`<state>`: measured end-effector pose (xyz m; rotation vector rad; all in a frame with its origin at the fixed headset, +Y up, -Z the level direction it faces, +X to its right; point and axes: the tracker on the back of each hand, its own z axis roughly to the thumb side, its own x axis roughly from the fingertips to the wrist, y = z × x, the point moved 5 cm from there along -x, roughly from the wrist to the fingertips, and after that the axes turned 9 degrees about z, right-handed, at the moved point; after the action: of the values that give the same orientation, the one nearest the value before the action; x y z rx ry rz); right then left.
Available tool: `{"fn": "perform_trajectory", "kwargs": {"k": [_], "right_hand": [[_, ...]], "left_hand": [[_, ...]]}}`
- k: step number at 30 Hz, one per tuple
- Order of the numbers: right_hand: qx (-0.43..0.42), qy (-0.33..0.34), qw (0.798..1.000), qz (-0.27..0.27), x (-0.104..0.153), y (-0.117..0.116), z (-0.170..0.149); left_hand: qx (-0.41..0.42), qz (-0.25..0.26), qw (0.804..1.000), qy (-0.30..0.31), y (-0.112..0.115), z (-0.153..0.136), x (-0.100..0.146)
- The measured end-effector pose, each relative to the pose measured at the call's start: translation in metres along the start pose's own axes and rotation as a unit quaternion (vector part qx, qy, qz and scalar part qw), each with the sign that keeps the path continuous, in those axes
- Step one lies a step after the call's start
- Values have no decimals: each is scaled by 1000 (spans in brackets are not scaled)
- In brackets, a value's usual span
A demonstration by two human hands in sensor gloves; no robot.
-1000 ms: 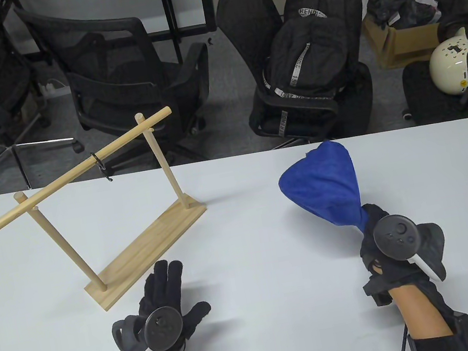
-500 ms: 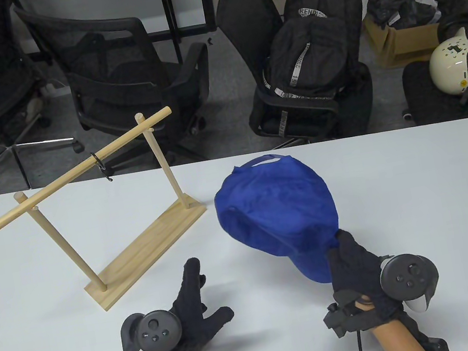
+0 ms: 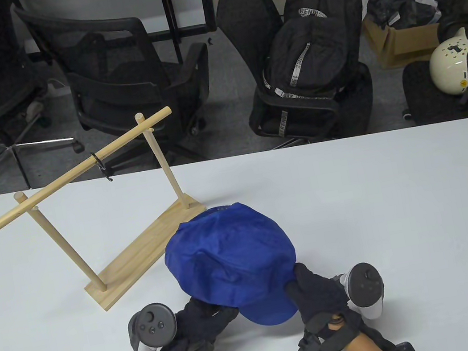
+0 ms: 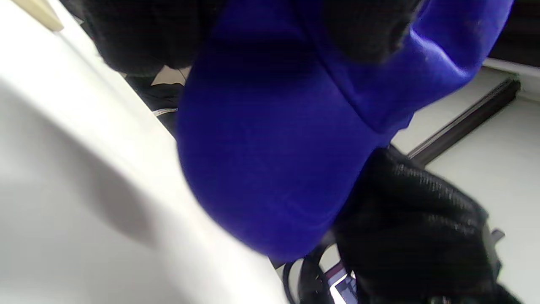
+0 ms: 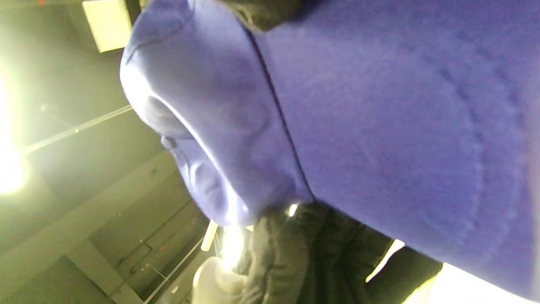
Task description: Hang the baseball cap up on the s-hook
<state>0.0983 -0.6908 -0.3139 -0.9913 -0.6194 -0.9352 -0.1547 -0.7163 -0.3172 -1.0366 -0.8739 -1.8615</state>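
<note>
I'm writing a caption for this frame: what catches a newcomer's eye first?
The bright blue baseball cap, held up near the table's front edge between the left hand and right hand. Next, the wooden rack at left, a small black s-hook dangling from its rail.

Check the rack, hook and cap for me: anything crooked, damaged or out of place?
Nothing stands out. The wooden rack stands upright on the table, the s-hook hangs from its bar, and both hands, left hand and right hand, hold the blue cap by its brim.
</note>
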Motion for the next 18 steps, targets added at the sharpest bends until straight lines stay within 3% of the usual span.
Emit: {"fn": "perform_trajectory", "kwargs": {"k": [9, 18], "right_hand": [[-53, -44, 998, 8, 7, 0, -41], [-39, -92, 995, 27, 13, -2, -63]], "left_hand": [[9, 14, 1000, -25, -2, -16, -2], [3, -38, 998, -40, 1, -27, -5]]}}
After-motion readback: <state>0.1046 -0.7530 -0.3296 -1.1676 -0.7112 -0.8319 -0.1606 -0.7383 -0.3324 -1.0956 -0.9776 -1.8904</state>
